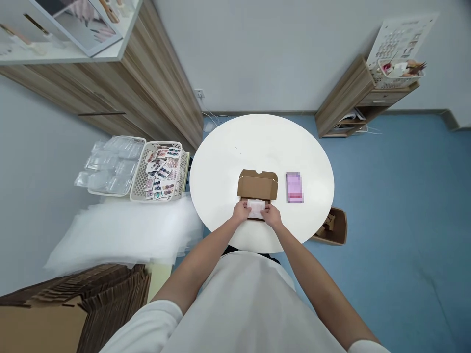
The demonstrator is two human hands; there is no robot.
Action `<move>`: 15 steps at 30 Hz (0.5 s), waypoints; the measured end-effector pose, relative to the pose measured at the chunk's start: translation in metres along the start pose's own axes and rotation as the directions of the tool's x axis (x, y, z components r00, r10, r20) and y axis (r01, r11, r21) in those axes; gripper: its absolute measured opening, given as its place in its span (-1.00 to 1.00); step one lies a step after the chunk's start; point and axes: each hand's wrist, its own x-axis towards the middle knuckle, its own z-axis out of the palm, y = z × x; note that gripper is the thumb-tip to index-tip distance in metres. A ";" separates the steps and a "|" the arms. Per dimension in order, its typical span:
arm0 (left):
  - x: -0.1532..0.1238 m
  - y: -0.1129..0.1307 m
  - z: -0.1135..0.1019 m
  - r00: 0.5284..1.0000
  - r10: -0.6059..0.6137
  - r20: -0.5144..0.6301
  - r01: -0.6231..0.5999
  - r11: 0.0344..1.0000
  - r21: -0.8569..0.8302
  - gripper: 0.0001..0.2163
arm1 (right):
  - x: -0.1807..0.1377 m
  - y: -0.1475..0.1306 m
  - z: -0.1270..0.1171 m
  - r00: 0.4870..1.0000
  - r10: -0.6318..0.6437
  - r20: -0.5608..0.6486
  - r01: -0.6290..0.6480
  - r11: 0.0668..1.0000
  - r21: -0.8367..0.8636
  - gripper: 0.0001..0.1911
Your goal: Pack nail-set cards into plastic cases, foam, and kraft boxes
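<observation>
An open brown cardboard box stands on the round white table with its lid tilted back, away from me. A whitish packet, which looks wrapped in translucent film, lies at the box's opening. My left hand grips the packet's left edge, fingers closed. On its right edge, my right hand is closed in the same way. What the packet contains cannot be made out. Right of the box lies a pink-purple rectangular item, its surface blurred.
Left of the round table are a basket of nail sets on cards, a basket of clear plastic packs, stacked white film sheets and flattened cardboard. A brown bin stands at right, below a wooden cabinet.
</observation>
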 end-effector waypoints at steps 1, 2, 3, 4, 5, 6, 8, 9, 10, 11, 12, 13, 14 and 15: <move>0.000 -0.002 0.000 1.000 -0.011 -0.002 0.011 1.000 0.023 -0.80 | 0.001 0.000 0.001 1.000 -0.009 -0.005 0.009 0.999 -0.042 -0.78; 0.001 -0.004 0.000 1.000 -0.021 -0.008 0.021 0.999 0.043 -0.78 | 0.001 0.000 0.002 1.000 -0.014 -0.012 0.013 0.997 -0.072 -0.75; 0.001 -0.005 0.001 0.999 -0.030 -0.020 0.031 0.997 0.065 -0.75 | 0.002 0.000 0.003 1.000 -0.015 -0.019 0.013 0.995 -0.098 -0.72; 0.001 -0.006 0.002 0.999 -0.037 -0.037 0.040 0.995 0.091 -0.72 | 0.002 0.000 0.004 1.000 -0.015 -0.025 0.011 0.992 -0.123 -0.71; 0.001 -0.007 0.002 0.998 -0.042 -0.054 0.048 0.992 0.119 -0.69 | 0.003 0.000 0.005 1.000 -0.014 -0.027 0.010 0.989 -0.148 -0.71; 0.001 -0.007 0.003 0.997 -0.043 -0.069 0.053 0.987 0.150 -0.66 | 0.004 0.000 0.006 1.000 -0.013 -0.027 0.008 0.985 -0.173 -0.72; 0.000 -0.008 0.005 0.996 -0.032 -0.077 0.048 0.977 0.208 -0.63 | 0.006 0.000 0.008 1.000 -0.016 -0.023 0.010 0.975 -0.222 -0.78; 0.000 -0.008 0.006 0.997 -0.021 -0.072 0.037 0.973 0.229 -0.63 | 0.007 0.000 0.009 1.000 -0.019 -0.017 0.014 0.969 -0.246 -0.81; -0.001 -0.008 0.007 0.998 -0.008 -0.064 0.023 0.970 0.240 -0.64 | 0.008 0.000 0.010 1.000 -0.022 -0.009 0.019 0.963 -0.267 -0.83; -0.003 -0.008 0.007 0.998 0.007 -0.057 0.007 0.968 0.249 -0.64 | 0.008 0.000 0.010 1.000 -0.024 0.000 0.023 0.958 -0.287 -0.84; -0.004 -0.007 0.007 0.999 0.023 -0.049 -0.010 0.966 0.257 -0.65 | 0.008 0.000 0.010 1.000 -0.025 0.009 0.027 0.952 -0.306 -0.84; -0.006 -0.007 0.007 0.999 0.037 -0.039 -0.026 0.965 0.261 -0.66 | 0.008 -0.001 0.010 0.999 -0.028 0.018 0.032 0.945 -0.326 -0.84; -0.008 -0.007 0.006 0.998 0.049 -0.029 -0.040 0.964 0.261 -0.67 | 0.007 -0.001 0.010 0.999 -0.033 0.027 0.040 0.936 -0.351 -0.83; -0.010 -0.007 0.005 0.998 0.061 -0.020 -0.054 0.965 0.256 -0.67 | 0.006 -0.002 0.010 0.998 -0.042 0.038 0.054 0.923 -0.380 -0.82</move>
